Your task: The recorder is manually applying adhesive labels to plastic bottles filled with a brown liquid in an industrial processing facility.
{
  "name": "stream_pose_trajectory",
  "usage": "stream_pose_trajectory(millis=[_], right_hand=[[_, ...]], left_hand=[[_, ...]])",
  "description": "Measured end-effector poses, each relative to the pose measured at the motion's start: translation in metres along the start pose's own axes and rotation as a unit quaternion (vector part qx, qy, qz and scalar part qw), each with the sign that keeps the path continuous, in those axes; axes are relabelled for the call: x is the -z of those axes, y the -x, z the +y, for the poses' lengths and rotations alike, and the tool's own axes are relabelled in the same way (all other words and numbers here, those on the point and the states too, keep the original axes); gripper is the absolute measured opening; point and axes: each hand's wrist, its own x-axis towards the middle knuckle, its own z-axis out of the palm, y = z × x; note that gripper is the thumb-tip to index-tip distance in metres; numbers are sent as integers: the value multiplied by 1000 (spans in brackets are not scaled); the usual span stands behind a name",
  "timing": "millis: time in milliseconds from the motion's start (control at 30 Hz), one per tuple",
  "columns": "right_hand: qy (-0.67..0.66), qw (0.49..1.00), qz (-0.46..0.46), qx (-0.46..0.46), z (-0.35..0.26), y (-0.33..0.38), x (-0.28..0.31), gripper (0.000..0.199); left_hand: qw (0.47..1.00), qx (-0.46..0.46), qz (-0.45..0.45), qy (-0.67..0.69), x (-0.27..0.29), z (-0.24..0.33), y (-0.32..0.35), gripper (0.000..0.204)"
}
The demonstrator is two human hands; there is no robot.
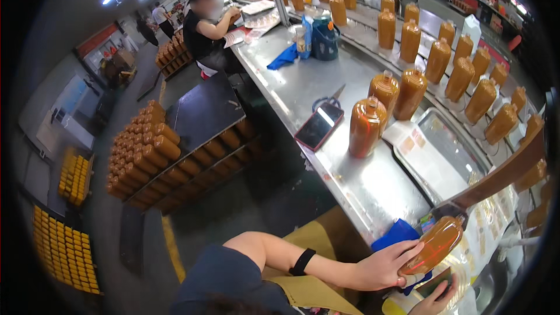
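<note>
A long stainless steel counter (303, 90) is running away through a factory hall lit by ceiling strip lights, with a dark floor on the left side. On that floor a low rack (175, 157) is carrying stacked amber bottles lying on their sides, too many to count, and two blocks of yellow items (67, 251) are sitting near the wall. Three amber bottles (366, 127) are standing upright together on the counter, beside one dark phone (318, 126) and one pair of scissors (328, 100). Further bottles are lining a curved conveyor (466, 90) at the right. Another person (205, 32) is working at the far end. The left hand (385, 265) is gripping a lying amber bottle (433, 245) at the counter's near edge, fingers wrapped over its base, above a blue cloth (396, 234). The right hand (434, 300) is lying just below it, fingers loosely curled; I cannot tell whether it is holding anything.
</note>
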Motion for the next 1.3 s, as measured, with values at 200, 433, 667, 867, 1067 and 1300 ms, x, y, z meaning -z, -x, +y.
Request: stream_pose_trajectory(millis=[200, 433, 667, 867, 1067, 1300], right_hand=[[-49, 994, 22, -99, -22, 6, -11, 30], [53, 994, -52, 81, 3, 2, -17, 34], [6, 920, -54, 388, 29, 6, 1, 13], [-61, 911, -193, 360, 24, 7, -3, 26], [114, 914, 6, 389, 5, -22, -7, 14], [49, 934, -131, 328, -25, -12, -10, 11]], left_hand=[[995, 43, -7, 86, 4, 1, -1, 89], [995, 30, 5, 92, 27, -17, -4, 96], [999, -50, -19, -8, 24, -32, -11, 90], [998, -52, -29, -37, 21, -36, -8, 76], [998, -33, -25, -46, 21, -33, -7, 74], [997, -38, -41, -54, 17, -39, -6, 79]])
